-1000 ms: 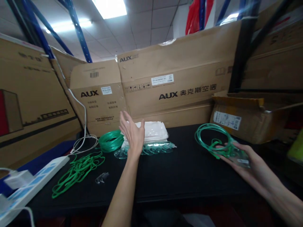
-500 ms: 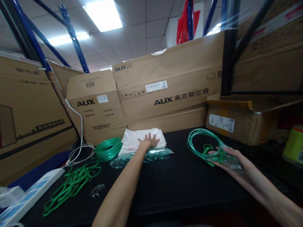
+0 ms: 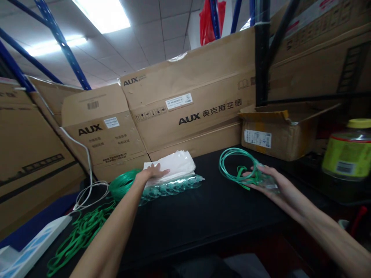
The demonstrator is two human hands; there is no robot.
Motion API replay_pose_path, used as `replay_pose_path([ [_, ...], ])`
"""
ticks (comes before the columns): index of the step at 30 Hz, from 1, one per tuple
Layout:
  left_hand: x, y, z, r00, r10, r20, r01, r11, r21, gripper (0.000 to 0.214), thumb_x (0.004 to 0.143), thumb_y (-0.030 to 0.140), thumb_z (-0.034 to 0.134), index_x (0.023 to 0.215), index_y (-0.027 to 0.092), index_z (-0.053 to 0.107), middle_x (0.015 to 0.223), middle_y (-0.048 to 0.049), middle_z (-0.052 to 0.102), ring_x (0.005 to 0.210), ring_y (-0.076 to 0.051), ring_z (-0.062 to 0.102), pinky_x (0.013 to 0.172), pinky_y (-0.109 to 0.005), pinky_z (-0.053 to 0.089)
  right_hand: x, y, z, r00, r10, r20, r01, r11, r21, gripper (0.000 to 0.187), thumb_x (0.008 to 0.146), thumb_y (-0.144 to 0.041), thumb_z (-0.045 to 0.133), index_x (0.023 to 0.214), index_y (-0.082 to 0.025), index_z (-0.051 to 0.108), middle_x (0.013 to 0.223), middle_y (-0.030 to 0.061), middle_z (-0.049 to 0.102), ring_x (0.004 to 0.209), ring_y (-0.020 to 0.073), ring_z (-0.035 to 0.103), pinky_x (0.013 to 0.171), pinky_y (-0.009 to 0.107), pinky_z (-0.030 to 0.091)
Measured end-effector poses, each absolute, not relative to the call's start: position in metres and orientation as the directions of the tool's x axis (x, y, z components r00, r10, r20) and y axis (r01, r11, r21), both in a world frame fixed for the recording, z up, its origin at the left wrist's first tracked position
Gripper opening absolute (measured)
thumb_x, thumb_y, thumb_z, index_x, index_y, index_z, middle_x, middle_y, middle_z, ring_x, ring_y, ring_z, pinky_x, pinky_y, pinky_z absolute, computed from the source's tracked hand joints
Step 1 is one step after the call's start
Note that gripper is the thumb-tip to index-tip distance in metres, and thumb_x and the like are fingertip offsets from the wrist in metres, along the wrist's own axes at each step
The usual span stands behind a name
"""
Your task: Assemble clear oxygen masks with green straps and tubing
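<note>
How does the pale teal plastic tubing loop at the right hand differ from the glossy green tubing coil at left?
The pale teal plastic tubing loop is held in the right hand; the glossy green tubing coil lies on the black tabletop. The teal loop has few strands; the green coil is a thick bundle. The green coil looks deeper in colour than the teal loop. Both are wound round.

Smooth, glossy tubing (image 3: 222,166), probably plastic.

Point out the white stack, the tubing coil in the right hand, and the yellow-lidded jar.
White stack (image 3: 180,163), head view: its upper surface.
Tubing coil (image 3: 222,165), head view: left side of its loops.
Yellow-lidded jar (image 3: 347,153), head view: its label.
</note>
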State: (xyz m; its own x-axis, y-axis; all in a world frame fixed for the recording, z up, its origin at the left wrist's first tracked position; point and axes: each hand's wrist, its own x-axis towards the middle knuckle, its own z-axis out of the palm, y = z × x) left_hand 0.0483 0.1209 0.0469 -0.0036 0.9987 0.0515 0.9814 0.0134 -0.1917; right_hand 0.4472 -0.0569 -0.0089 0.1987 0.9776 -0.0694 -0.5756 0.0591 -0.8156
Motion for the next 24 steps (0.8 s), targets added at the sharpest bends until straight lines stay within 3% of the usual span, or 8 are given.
replay_pose_path([
  [5,0.058,0.114,0.048,-0.009,0.997,0.083,0.99,0.02,-0.142,0.089,0.087,0.078,0.045,0.151,0.015,0.047,0.158,-0.0261,0.041,0.144,-0.047,0.04,0.111,-0.069,0.032,0.448,-0.058,-0.011,0.178,0.982,-0.061,-0.537,0.045,-0.842,0.009,0.092,-0.019,0.062,0.096,-0.018,0.07,0.088,0.0065,0.081,0.086,0.0214,0.079,0.08,0.032,0.066],
  [8,0.073,0.095,0.058,0.105,0.949,0.299,0.993,-0.082,-0.089,0.071,0.1,0.061,0.037,0.154,0.016,0.04,0.164,-0.0204,0.033,0.152,-0.037,0.029,0.119,-0.065,0.022,0.451,-0.056,-0.017,0.106,0.994,-0.036,-0.466,0.018,-0.885,0.015,0.094,-0.026,0.062,0.103,-0.017,0.071,0.092,0.0084,0.081,0.085,0.0223,0.079,0.078,0.032,0.066],
  [10,0.091,0.075,0.06,0.267,0.747,0.609,0.936,-0.35,0.02,0.053,0.103,0.05,0.042,0.141,0.016,0.055,0.15,-0.0171,0.054,0.141,-0.03,0.048,0.118,-0.053,0.033,0.452,-0.055,-0.02,0.06,0.998,0.001,-0.418,0.026,-0.908,0.018,0.094,-0.029,0.063,0.105,-0.017,0.071,0.094,0.0091,0.081,0.083,0.0227,0.079,0.077,0.032,0.066],
  [13,0.124,0.044,0.053,0.319,0.502,0.804,0.775,-0.626,0.084,0.033,0.103,0.04,0.05,0.116,0.017,0.07,0.118,-0.01,0.074,0.112,-0.023,0.068,0.103,-0.04,0.049,0.451,-0.054,-0.022,0.027,0.999,0.036,-0.355,0.043,-0.934,0.021,0.094,-0.033,0.064,0.105,-0.017,0.071,0.094,0.0092,0.08,0.081,0.0216,0.079,0.075,0.03,0.065],
  [17,0.156,0.024,0.037,0.276,0.372,0.886,0.676,-0.73,0.096,0.024,0.101,0.031,0.055,0.1,0.016,0.074,0.1,-0.0074,0.078,0.096,-0.02,0.071,0.093,-0.038,0.052,0.45,-0.055,-0.022,0.022,0.999,0.027,-0.283,0.033,-0.959,0.026,0.093,-0.038,0.066,0.108,-0.017,0.071,0.091,0.009,0.08,0.078,0.0211,0.078,0.068,0.028,0.063],
  [24,0.157,0.031,0.024,0.385,0.328,0.863,0.629,-0.777,0.015,0.023,0.102,0.031,0.054,0.104,0.018,0.074,0.093,-0.0047,0.079,0.09,-0.019,0.07,0.091,-0.038,0.052,0.448,-0.063,-0.019,0.118,0.993,-0.027,-0.239,0.002,-0.971,0.028,0.095,-0.039,0.06,0.102,-0.016,0.074,0.082,0.008,0.079,0.064,0.0185,0.074,0.062,0.026,0.062],
])
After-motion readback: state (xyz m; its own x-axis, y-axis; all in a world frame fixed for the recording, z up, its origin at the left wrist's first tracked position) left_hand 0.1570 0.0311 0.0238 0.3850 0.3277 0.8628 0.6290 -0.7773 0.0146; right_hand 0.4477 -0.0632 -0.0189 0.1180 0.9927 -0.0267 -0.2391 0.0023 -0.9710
